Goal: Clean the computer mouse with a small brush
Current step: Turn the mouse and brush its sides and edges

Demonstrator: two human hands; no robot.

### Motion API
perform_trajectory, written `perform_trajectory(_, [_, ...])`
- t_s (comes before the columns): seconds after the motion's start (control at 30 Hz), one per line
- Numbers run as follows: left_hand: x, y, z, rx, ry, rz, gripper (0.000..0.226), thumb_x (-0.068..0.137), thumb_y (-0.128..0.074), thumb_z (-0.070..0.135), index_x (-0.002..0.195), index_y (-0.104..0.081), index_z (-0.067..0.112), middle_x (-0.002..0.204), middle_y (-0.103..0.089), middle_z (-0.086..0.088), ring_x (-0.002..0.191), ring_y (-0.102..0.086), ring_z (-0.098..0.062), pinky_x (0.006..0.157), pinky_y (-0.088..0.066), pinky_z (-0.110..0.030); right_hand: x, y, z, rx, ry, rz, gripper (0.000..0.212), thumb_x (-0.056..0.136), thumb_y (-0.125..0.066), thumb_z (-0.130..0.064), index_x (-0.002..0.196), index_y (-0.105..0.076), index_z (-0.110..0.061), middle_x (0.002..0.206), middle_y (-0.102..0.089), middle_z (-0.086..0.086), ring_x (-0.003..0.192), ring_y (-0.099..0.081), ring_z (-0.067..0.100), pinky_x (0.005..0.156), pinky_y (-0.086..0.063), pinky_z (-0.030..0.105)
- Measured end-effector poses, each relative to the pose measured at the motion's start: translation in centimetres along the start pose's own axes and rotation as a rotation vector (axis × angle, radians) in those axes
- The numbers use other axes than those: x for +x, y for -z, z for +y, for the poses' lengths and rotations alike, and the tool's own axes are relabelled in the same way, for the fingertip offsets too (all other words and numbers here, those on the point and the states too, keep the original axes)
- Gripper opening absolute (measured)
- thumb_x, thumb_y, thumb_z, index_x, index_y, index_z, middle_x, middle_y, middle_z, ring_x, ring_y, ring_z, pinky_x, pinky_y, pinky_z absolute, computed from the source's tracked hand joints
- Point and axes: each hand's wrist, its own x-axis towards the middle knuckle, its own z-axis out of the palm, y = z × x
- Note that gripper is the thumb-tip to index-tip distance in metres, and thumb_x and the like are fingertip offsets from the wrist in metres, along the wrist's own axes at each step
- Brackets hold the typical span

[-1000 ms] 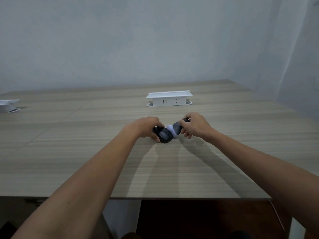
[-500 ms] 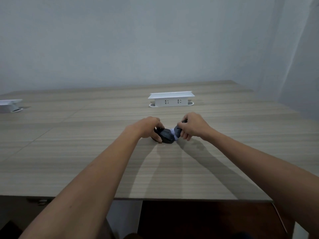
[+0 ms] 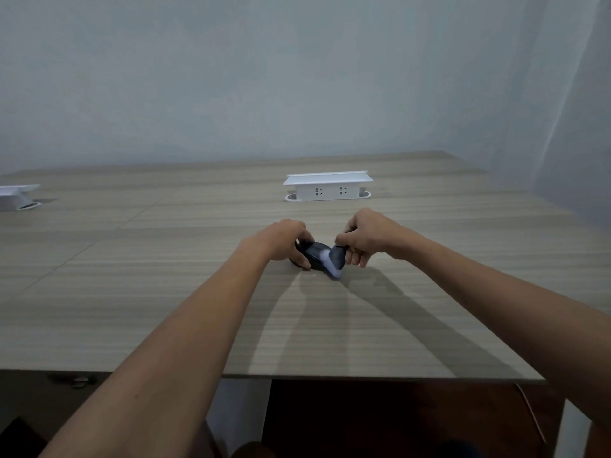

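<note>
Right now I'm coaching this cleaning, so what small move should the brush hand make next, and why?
Probably lift the brush back onto the mouse for another stroke. Its pale bristles sit at the mouse's near right edge, by the table, while the left hand steadies the mouse and the right hand grips the brush.

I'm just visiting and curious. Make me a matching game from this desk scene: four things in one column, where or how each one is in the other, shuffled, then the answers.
Things:
1. computer mouse
2. small brush
3. white socket box
4. second white box

Places or states:
A. at the far left edge of the table
B. in the right hand's grip
C. behind both hands, mid-table
D. steadied by the left hand

Pairs: 1-D, 2-B, 3-C, 4-A
</note>
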Motion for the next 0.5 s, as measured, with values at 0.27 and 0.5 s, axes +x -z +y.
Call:
perform_trajectory(0.27, [-0.2, -0.3, 0.1, -0.011, 0.008, 0.019, 0.059, 0.077, -0.084, 0.033, 0.13, -0.066, 0.017, 0.117, -0.06, -0.005, 0.109, -0.058, -0.026, 0.087, -0.046, -0.036, 0.3, -0.4, 0.2, -0.044, 0.055, 0.064, 0.025, 0.09, -0.055, -0.001, 0.077, -0.073, 0.011, 0.063, -0.073, 0.02, 0.055, -0.071, 0.032, 0.042, -0.052, 0.022])
perform_trajectory(0.5, [-0.4, -0.4, 0.1, -0.019, 0.005, 0.023, 0.058, 0.077, -0.083, 0.033, 0.131, -0.067, 0.018, 0.116, -0.06, -0.005, 0.108, -0.058, -0.027, 0.084, -0.045, -0.035, 0.8, 0.3, -0.8, -0.086, 0.072, 0.098, 0.023, 0.092, -0.056, -0.004, 0.086, -0.072, 0.011, 0.06, -0.071, 0.015, 0.037, -0.061, 0.012, 0.039, -0.049, 0.02])
